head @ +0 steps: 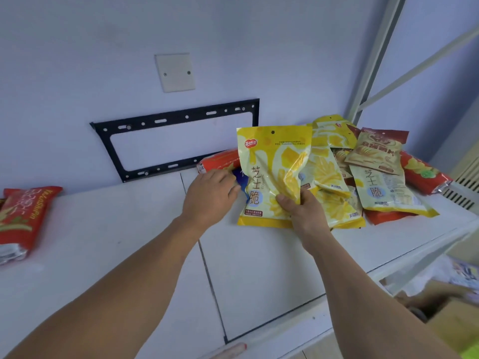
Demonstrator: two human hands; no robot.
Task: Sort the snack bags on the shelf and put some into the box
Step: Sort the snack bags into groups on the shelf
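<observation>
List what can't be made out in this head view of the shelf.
- Left hand fingertips: hidden behind the upright yellow bag; its grip on the blue packet is unclear.
- Blue packet: mostly covered by that bag and hand.
- Red bag at left: cut off by the frame edge.
- Lower bags in the pile: overlapped, count unclear.
- Box below the shelf: blurred, partly cropped.

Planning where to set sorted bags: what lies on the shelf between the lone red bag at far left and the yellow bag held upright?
Head view: bare white shelf between the red bag and yellow bag, crossed only by the left hand.
</observation>
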